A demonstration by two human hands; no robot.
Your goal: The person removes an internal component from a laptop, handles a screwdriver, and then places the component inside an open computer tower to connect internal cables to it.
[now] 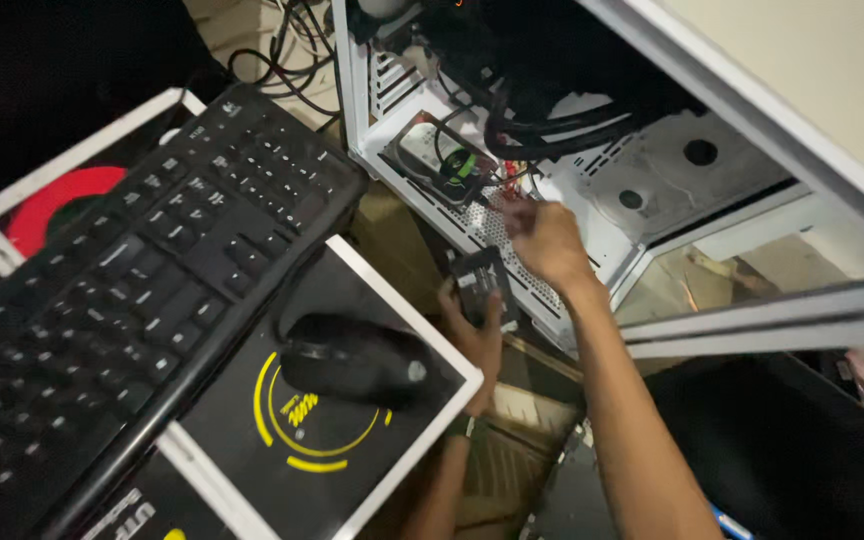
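My left hand [476, 338] holds a small black rectangular drive [479, 282] just below the open side of a white computer case [592, 215]. My right hand [545, 240] reaches over the case's perforated lower panel, its fingers pinched near red and black cables [508, 180]; I cannot tell if it grips one. A round-labelled hard drive [430, 152] with a green-and-black cable on it lies inside the case, left of my right hand.
A black keyboard [132, 270] lies at an angle across white-framed boxes on the left. A black mouse [352, 362] rests on a black box with yellow arcs [302, 440]. Thick black tubes [552, 130] cross the case interior. Loose cables [292, 60] trail behind it.
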